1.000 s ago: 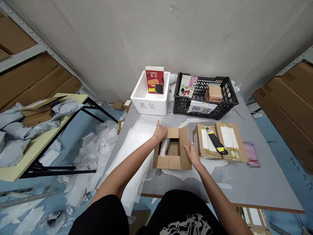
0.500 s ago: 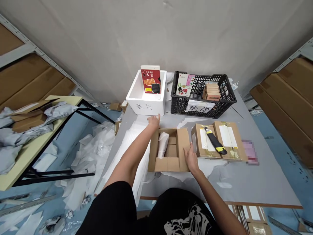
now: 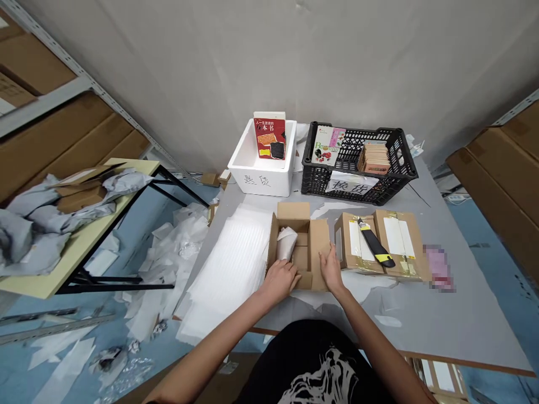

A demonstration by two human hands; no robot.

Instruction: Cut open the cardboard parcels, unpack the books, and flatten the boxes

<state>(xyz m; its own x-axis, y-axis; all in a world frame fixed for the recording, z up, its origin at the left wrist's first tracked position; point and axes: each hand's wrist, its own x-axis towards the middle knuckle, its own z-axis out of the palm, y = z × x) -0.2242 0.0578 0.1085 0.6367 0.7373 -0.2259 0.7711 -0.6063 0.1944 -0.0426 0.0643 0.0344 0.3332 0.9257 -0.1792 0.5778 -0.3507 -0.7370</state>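
Note:
An open cardboard box (image 3: 319, 252) stands on the table in front of me. Inside it, on the left, lies a bundle in white wrapping (image 3: 287, 242); what the wrapping holds is hidden. My left hand (image 3: 278, 280) is at the box's near left corner, its fingers curled over the near flap, just below the bundle. On the right side, my right hand (image 3: 332, 271) grips the outward-folded flap, thumb on its face. Two taped cartons (image 3: 396, 242) sit right of that hand, with a black and yellow utility knife (image 3: 376, 244) on top.
White foam sheets (image 3: 231, 261) lie left of the box. Behind stand a white foam bin (image 3: 263, 182) with a red book (image 3: 270, 137) and a black crate (image 3: 360, 193) with books. At left, a yellowish side table (image 3: 80, 247) carries grey packaging. Wrapping litters the floor.
My left hand has come back from the box's far side to its near left corner. The far flap now stands out. My right hand stays on the right flap.

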